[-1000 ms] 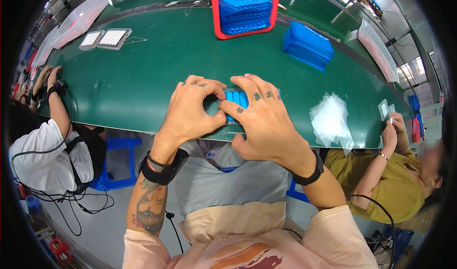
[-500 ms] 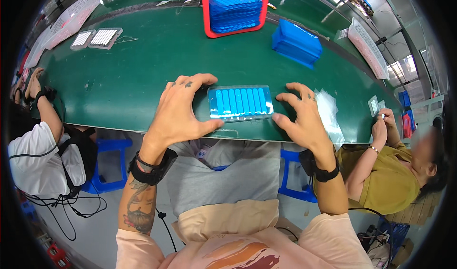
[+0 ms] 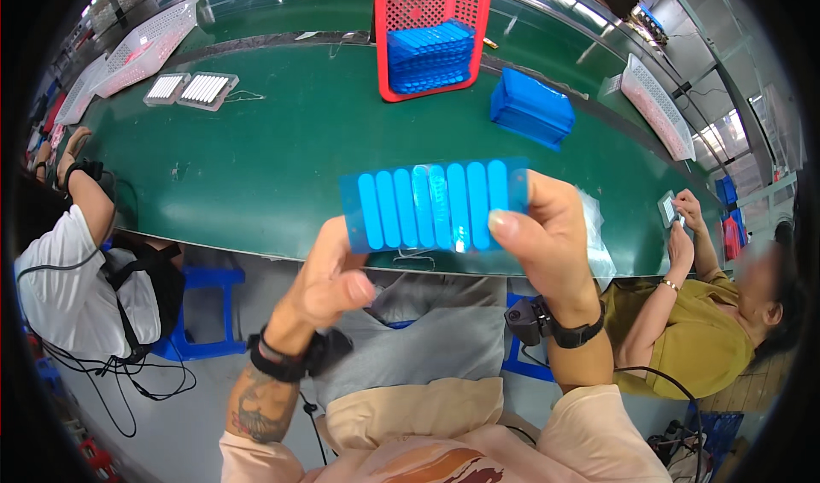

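Observation:
A flat, translucent blue plastic tray with a row of long, round-ended blue slots or strips is raised above the table's near edge, its broad face toward me. My right hand grips its right end, thumb on the front and fingers behind. At the left end, my left hand has its fingers against or just behind the tray's edge, and they are partly hidden. The left thumb stands apart, below the tray and off its face.
A red basket at the back holds stacked blue trays. Right of it lies a blue block-like stack. Clear bags lie beside my right hand. Boxes of white sticks sit far left. Co-workers sit on both sides.
The blue tray has come up off the table toward me. My right hand has closed on its right end, and my left hand has moved down beside its left end.

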`<state>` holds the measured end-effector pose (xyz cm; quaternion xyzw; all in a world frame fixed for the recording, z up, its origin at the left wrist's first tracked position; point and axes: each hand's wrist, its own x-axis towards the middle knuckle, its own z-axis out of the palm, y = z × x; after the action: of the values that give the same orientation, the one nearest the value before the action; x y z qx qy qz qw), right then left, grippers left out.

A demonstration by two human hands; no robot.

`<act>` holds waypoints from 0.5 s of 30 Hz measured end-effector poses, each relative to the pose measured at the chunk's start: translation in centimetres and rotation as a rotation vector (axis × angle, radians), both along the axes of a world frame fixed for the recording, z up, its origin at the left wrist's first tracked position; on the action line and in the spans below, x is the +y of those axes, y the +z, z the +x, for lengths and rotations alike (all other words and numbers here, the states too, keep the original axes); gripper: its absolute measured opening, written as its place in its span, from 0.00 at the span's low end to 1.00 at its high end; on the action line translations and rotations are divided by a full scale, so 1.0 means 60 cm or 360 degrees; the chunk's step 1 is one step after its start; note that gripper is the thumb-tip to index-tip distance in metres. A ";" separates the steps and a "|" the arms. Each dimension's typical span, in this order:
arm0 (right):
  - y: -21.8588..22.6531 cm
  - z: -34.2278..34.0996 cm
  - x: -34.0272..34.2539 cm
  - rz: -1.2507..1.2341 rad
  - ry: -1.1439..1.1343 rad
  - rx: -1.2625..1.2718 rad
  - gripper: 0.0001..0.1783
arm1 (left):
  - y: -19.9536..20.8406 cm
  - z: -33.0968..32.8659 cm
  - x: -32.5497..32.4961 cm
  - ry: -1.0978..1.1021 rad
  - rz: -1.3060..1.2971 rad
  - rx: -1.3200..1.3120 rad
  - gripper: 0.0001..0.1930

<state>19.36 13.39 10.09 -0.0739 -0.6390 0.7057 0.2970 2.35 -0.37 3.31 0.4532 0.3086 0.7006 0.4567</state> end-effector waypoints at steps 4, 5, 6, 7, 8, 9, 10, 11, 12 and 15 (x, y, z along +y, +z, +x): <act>-0.014 0.013 0.013 0.0003 -0.0029 -0.0211 0.05 | 0.048 0.039 -0.021 0.0179 -0.0433 -0.0220 0.26; -0.015 0.016 0.012 0.0012 -0.0047 -0.0203 0.07 | 0.058 0.049 -0.017 0.0331 -0.0412 -0.0243 0.23; -0.014 0.016 0.011 0.0019 -0.0042 -0.0204 0.07 | 0.063 0.050 -0.017 0.0473 -0.0381 -0.0265 0.21; -0.012 0.017 0.011 0.0019 -0.0047 -0.0216 0.07 | 0.064 0.048 -0.018 0.0476 -0.0374 -0.0266 0.21; -0.010 0.017 0.012 0.0021 -0.0053 -0.0226 0.09 | 0.065 0.046 -0.019 0.0474 -0.0379 -0.0216 0.21; -0.007 0.017 0.012 0.0023 -0.0050 -0.0217 0.09 | 0.067 0.045 -0.021 0.0473 -0.0389 -0.0158 0.22; -0.001 0.016 0.011 0.0018 -0.0072 -0.0241 0.08 | 0.067 0.045 -0.021 0.0475 -0.0383 -0.0150 0.22; 0.004 0.015 0.011 0.0016 -0.0096 -0.0265 0.09 | 0.067 0.044 -0.020 0.0477 -0.0380 -0.0135 0.21; 0.006 0.014 0.010 0.0028 -0.0091 -0.0251 0.09 | 0.067 0.043 -0.019 0.0486 -0.0374 -0.0116 0.21; 0.021 0.007 0.015 0.0176 -0.0174 -0.0203 0.09 | 0.050 0.033 -0.022 0.0481 -0.0356 -0.0075 0.19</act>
<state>19.78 14.31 11.35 -0.1371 -0.6897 0.6459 0.2973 4.30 -1.69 6.32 0.3317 0.4383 0.7329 0.4009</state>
